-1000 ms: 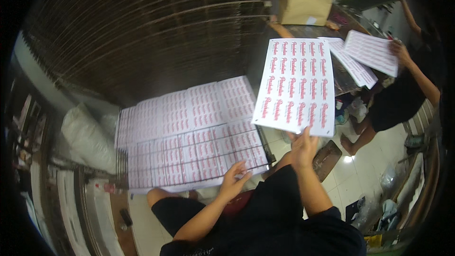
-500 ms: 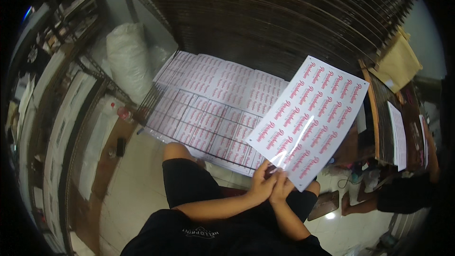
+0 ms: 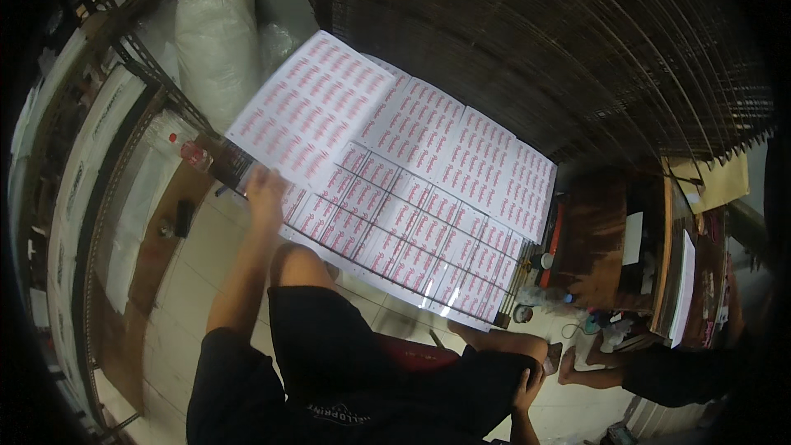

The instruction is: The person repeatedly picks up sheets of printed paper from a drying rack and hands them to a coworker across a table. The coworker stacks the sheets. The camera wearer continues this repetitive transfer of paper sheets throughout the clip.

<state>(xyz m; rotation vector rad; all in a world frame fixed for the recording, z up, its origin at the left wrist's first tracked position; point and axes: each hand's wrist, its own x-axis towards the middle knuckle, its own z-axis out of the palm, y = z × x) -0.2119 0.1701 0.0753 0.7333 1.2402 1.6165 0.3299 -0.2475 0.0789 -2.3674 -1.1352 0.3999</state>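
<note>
Wire rack (image 3: pixel 535 49): stands beyond the fingers. Laid sheets (image 3: pixel 416 128): two rows are in place, mainly rightward of the left fingers; the remaining quantity cannot be determined. Held sheet (image 3: pixel 313 99): apparently not yet settled; extends beyond the left fingers, print upward, long axis pointing up-right. Left hand (image 3: pixel 265 196): fingers grasp its near edge. Right hand (image 3: pixel 527 389): fingers released, resting at the knee (image 3: pixel 537 349).
</note>
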